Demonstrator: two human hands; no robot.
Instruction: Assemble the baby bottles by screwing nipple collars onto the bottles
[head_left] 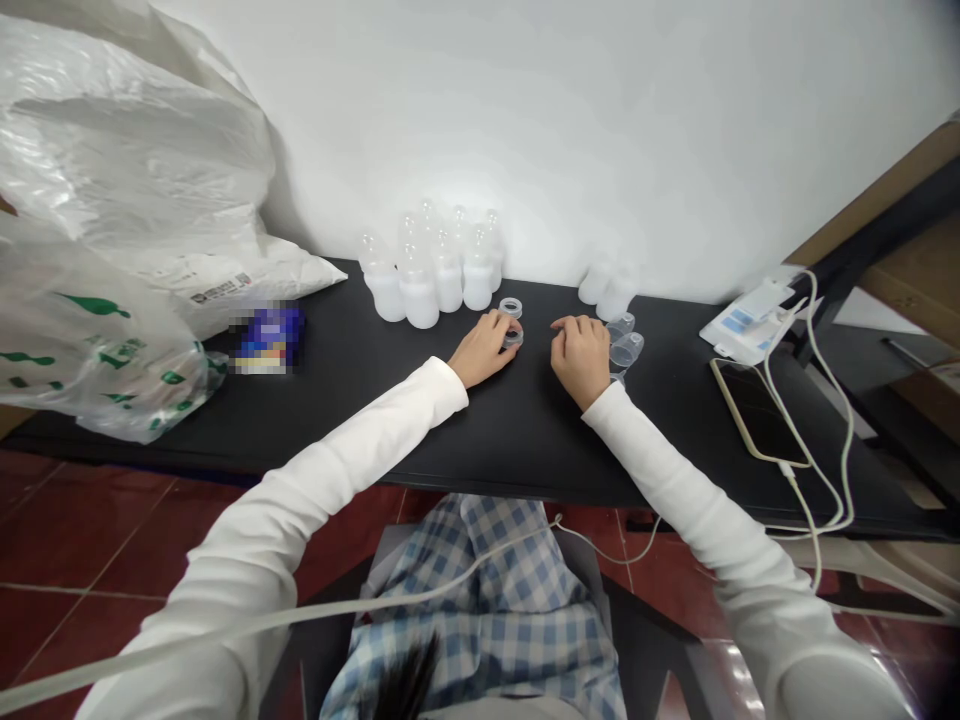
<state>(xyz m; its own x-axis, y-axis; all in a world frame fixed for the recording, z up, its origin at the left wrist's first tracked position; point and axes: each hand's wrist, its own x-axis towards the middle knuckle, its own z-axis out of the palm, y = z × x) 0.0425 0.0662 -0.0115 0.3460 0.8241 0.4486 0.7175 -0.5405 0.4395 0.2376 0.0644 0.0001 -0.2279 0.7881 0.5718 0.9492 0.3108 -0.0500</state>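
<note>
My left hand (484,350) rests on the black table with thumb and fingers closed around a translucent bottle collar ring (513,338). A second collar ring (511,307) lies just behind it. Across a small gap, my right hand (582,358) is curled with the fingertips bent down; whatever they may hold is hidden. Clear dome caps (626,348) lie beside its outer edge, partly covered by the hand. Behind my left hand stands a group of several white baby bottles (418,300) with clear domed tops. Two white bottles without tops (616,294) stand behind my right hand.
Large white plastic bags (150,180) fill the left end of the black table (360,410), near a blurred blue packet (270,338). At right lie a phone (757,410) with white cables and a blue-white package (750,320). A white wall (555,130) stands behind.
</note>
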